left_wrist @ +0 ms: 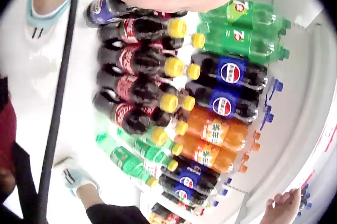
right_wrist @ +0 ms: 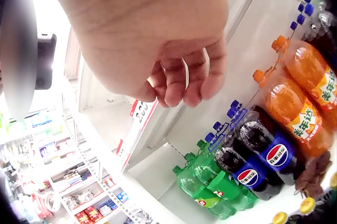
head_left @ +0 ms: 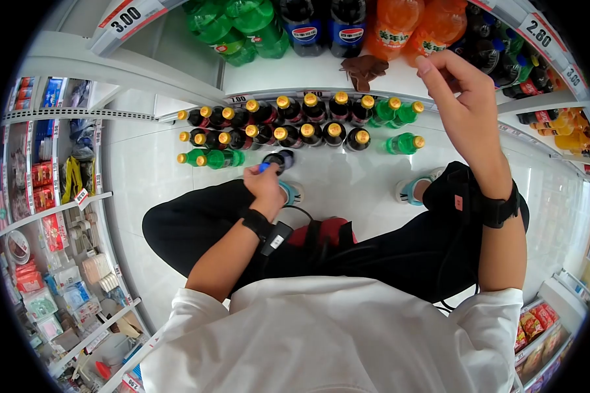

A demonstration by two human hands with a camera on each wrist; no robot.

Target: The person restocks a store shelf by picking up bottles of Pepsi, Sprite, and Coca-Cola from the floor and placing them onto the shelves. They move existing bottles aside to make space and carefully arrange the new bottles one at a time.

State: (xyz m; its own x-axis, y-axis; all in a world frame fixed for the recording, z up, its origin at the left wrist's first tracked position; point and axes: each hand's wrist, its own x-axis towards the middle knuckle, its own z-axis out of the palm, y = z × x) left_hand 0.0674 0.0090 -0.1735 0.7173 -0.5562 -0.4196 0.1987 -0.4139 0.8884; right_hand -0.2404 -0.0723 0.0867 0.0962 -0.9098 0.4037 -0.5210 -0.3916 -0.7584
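Note:
My left hand (head_left: 263,185) holds a small dark Pepsi bottle (head_left: 283,159) by its blue cap, low over the floor just in front of my left shoe. In the left wrist view the bottle's blue label (left_wrist: 104,10) shows beside the hand, which hides its cap end. Rows of yellow-capped cola bottles (head_left: 281,134) stand on the floor beyond it, with green bottles (head_left: 226,159) nearest. Raised at the right, my right hand (head_left: 464,98) has loosely bent fingers and nothing in them. It hangs before the shelf of large orange soda bottles (head_left: 394,29).
Big green 7UP bottles (head_left: 259,29) and large Pepsi bottles (head_left: 301,29) line the low shelf (head_left: 262,75). A crumpled brown cloth-like item (head_left: 364,71) lies at its front edge. Shelving with packaged goods (head_left: 52,229) runs along the left; my shoes (head_left: 410,190) flank the floor.

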